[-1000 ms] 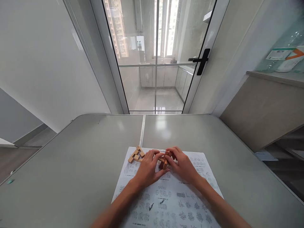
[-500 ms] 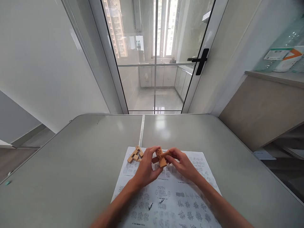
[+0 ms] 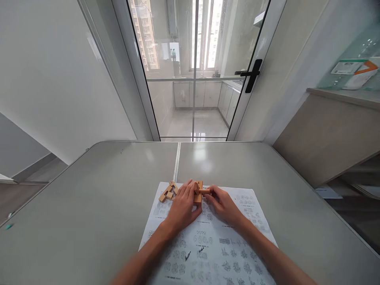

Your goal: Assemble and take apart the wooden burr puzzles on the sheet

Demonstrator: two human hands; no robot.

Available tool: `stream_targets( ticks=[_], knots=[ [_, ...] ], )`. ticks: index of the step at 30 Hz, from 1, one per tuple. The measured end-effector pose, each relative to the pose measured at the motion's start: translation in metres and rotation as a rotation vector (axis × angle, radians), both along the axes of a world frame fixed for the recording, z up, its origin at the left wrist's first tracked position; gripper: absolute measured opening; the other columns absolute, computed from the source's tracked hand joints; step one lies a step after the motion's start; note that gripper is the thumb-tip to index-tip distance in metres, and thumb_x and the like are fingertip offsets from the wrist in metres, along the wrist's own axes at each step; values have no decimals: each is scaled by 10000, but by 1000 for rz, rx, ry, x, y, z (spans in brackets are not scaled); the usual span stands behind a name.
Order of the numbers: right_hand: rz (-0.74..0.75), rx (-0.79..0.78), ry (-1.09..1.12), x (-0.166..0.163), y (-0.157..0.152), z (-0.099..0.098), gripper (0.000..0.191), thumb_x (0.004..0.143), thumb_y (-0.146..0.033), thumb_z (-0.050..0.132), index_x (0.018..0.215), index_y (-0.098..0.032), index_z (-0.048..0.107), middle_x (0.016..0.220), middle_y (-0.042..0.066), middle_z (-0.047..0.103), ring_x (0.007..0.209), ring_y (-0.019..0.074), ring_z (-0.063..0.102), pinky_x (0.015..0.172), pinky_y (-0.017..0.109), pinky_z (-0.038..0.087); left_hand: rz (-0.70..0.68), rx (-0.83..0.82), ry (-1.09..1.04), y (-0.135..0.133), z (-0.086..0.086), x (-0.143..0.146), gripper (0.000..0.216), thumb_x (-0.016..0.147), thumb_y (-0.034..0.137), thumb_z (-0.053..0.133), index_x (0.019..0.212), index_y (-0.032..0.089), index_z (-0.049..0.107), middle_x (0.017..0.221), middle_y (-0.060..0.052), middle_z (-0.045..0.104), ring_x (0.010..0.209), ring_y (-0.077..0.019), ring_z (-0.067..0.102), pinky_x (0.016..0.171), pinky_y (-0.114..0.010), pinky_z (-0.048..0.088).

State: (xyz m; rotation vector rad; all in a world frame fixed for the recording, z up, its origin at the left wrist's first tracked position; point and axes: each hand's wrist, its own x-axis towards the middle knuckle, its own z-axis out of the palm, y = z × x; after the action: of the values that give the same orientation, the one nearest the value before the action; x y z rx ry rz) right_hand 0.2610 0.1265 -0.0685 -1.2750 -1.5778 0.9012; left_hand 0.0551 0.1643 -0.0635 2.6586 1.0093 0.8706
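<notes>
Between my hands is a group of fitted wooden puzzle blocks (image 3: pixel 198 198), low over the printed sheet (image 3: pixel 213 241). My left hand (image 3: pixel 184 204) is wrapped round its left side, the thumb at the near edge. A thin wooden bar (image 3: pixel 204 191) sticks out of the group to the right. The fingers of my right hand (image 3: pixel 222 204) pinch the outer end of that bar. Several loose wooden blocks (image 3: pixel 168 192) lie on the sheet's far left corner, just beyond my left hand, which partly hides them.
The grey table (image 3: pixel 89 213) has a pale seam (image 3: pixel 177 162) running toward its far edge. Beyond it stands a glass door with a black handle (image 3: pixel 252 75). Large clear bottles (image 3: pixel 353 71) rest on a shelf at the right. A small green piece (image 3: pixel 8 226) lies at the left edge.
The block group has turned from tilted to straighter and lower. My left fingers now lie flatter over its side. The bar in my right fingers has swung to nearly level.
</notes>
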Motion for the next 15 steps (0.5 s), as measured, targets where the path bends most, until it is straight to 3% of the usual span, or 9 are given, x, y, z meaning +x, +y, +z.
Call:
stream_targets(
  ticks=[11,15],
  knots=[
    [19,36,-194,13,5,3,266,1057,-406,515,933,-222,661,867,30,643,755,192,558,704,319,448,-16,49,30,0,-1,2,807,900,107,567,1631,212,243,1577,-149,509,1525,-330,426,1210,-552,442],
    [34,25,-161,18,7,4,299,1054,-440,536,966,-219,717,902,42,643,749,189,565,686,318,453,64,39,-33,-2,2,2,760,887,160,641,1573,224,320,1463,-162,583,1375,-350,562,1125,-561,484]
  ],
)
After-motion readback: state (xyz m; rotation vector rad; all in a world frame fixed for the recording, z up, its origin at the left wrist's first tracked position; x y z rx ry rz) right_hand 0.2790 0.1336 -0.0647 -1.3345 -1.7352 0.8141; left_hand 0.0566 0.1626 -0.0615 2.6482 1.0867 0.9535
